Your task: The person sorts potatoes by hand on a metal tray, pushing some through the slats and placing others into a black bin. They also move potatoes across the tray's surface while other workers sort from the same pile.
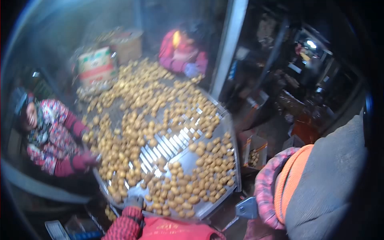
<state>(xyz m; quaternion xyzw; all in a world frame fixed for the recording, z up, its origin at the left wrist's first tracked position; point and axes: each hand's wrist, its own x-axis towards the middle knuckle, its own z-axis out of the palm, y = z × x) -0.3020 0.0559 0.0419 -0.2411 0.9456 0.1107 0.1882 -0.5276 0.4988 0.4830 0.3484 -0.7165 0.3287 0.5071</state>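
A broad metal table (237, 160) with raised edges carries a heap of small potatoes (180, 192). My left hand (134, 201), in a dark grey glove below a red checked sleeve, is at the table's near edge beside the potatoes. Its fingers are too small and blurred to tell if they hold one. Raised close to the camera at the right is my right hand (326, 180), in a grey glove with an orange cuff. It is apart from the table, and its fingers do not show clearly.
A person in a flowered top (52, 136) works at the table's left side, another in pink (184, 56) at the far side. Cartons (96, 66) stand at the back left. A slatted section (164, 150) shows mid-table. A metal post (230, 48) rises behind; a bin (256, 150) stands right.
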